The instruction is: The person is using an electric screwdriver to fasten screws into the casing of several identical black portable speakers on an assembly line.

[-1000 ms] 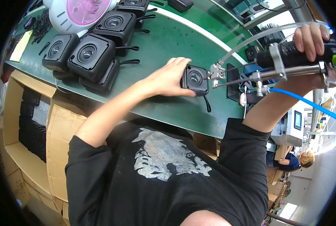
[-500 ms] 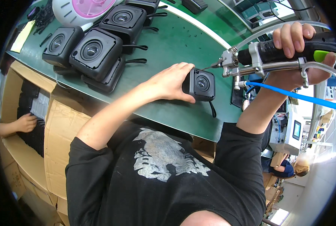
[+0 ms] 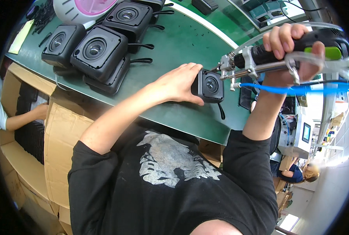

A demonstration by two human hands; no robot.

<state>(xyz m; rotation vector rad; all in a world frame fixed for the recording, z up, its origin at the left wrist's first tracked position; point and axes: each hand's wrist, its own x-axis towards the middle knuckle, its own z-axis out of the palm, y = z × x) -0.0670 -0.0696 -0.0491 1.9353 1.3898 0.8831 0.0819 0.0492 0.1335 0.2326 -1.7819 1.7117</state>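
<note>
Over a flat green bench (image 3: 170, 49), a black-and-silver hosed power driver (image 3: 262, 56), wrapped in the curled right hand (image 3: 286, 41), meets a square black plastic speaker (image 3: 211, 84), near right, clasped by the half-curled left hand (image 3: 178, 84), apparently for steadiness.

Hands: the person's two, one left hand (image 3: 178, 84) and one right hand (image 3: 284, 38), plus one co-worker's hand (image 3: 42, 111). One handheld tool (image 3: 326, 36). One black box (image 3: 211, 84) by the tabletop's near edge, with one strap (image 3: 221, 112). Toward the tabletop's left edge, three stacked boxes (image 3: 98, 47) show whole faces; those beneath cannot be counted surely. Five side straps (image 3: 142, 60) there; one yellow slip (image 3: 21, 37), one pink-and-white device (image 3: 71, 11)
</note>
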